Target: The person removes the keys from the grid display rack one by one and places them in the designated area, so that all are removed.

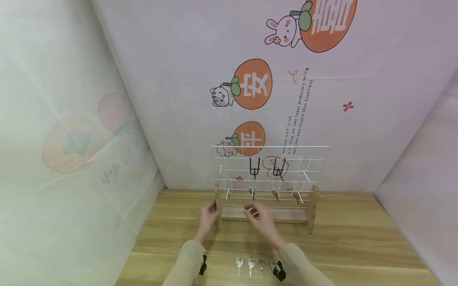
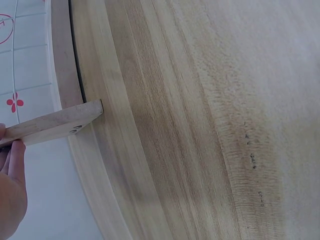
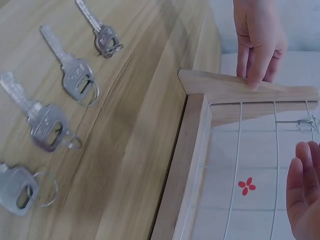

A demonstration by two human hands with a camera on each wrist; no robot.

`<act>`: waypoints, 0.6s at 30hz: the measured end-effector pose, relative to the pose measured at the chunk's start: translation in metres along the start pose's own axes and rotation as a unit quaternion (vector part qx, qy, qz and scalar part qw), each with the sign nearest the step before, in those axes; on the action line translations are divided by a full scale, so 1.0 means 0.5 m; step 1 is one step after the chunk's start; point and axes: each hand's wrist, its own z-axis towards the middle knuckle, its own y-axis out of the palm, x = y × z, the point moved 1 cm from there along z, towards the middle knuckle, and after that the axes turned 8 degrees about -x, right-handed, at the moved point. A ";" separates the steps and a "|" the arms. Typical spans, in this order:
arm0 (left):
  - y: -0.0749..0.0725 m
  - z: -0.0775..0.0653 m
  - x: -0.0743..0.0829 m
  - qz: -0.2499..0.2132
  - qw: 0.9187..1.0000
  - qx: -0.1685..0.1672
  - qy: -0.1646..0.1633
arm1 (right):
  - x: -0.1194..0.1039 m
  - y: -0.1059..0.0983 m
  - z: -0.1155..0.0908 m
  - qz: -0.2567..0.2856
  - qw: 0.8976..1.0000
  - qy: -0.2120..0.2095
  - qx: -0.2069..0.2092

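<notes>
A white wire grid rack (image 1: pixel 270 146) stands on wooden feet. My left hand (image 1: pixel 208 217) grips its left wooden side piece (image 1: pixel 218 194), thumb and fingers on opposite faces; the left wrist view shows this hand (image 2: pixel 11 192) at the frame edge. In front of the grid's lower left part is my right hand (image 1: pixel 262 222), its fingers loosely bent and nothing visible in them. The right wrist view has this hand (image 3: pixel 306 192) beside the wires. Silver keys, one of them a hanging key (image 1: pixel 276 193), are on white hooks along the grid's lower rows.
Several loose keys with rings lie in a row near me, including a silver key (image 1: pixel 251 264); the right wristband overlaps the rightmost. Black hooks (image 1: pixel 254 169) hang higher on the grid. The wooden table (image 1: pixel 358 238) meets a printed cloth wall (image 1: pixel 186 119) behind the rack.
</notes>
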 end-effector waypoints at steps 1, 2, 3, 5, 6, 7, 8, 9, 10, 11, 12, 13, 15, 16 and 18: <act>0.000 0.000 -0.001 -0.003 1.000 -0.001 0.002 | 0.000 0.005 0.004 0.002 1.000 0.001 -0.001; 0.000 0.000 -0.002 -0.001 1.000 -0.002 0.006 | -0.001 0.009 0.007 0.005 1.000 0.002 -0.003; 0.000 0.000 -0.003 -0.002 1.000 -0.003 0.008 | -0.002 0.014 0.011 0.007 1.000 0.004 -0.004; -0.002 0.000 -0.005 -0.005 1.000 -0.003 0.007 | -0.004 0.025 0.018 0.012 1.000 0.003 -0.006; -0.003 0.000 -0.007 -0.001 1.000 -0.004 0.011 | -0.006 0.029 0.021 0.016 1.000 0.004 -0.006; -0.004 -0.001 -0.008 -0.001 1.000 -0.003 0.012 | -0.007 0.034 0.024 0.014 1.000 0.002 -0.004; -0.005 -0.001 -0.008 -0.001 1.000 -0.002 0.011 | -0.008 0.039 0.027 0.013 1.000 -0.001 -0.001; -0.006 -0.001 -0.009 -0.003 1.000 0.000 0.008 | -0.010 0.044 0.031 0.011 1.000 -0.005 0.003; -0.006 -0.001 -0.010 0.000 1.000 0.003 0.009 | -0.011 0.048 0.035 0.013 1.000 -0.007 0.007; -0.006 0.000 -0.012 0.003 1.000 0.005 0.010 | -0.011 0.052 0.038 0.015 1.000 -0.010 0.012; -0.006 0.001 -0.013 0.006 1.000 0.005 0.015 | -0.011 0.055 0.042 0.022 1.000 -0.009 0.017; -0.005 0.002 -0.013 0.008 1.000 0.007 0.015 | -0.011 0.058 0.045 0.027 0.999 -0.006 0.022; -0.003 0.004 -0.014 0.014 1.000 0.007 0.020 | -0.012 0.063 0.052 0.038 0.999 -0.004 0.031; -0.002 0.006 -0.014 0.017 1.000 0.007 0.024 | -0.012 0.066 0.055 0.044 0.998 -0.001 0.034; 0.001 0.007 -0.013 0.017 0.999 0.006 0.033 | -0.013 0.070 0.061 0.051 0.998 0.005 0.040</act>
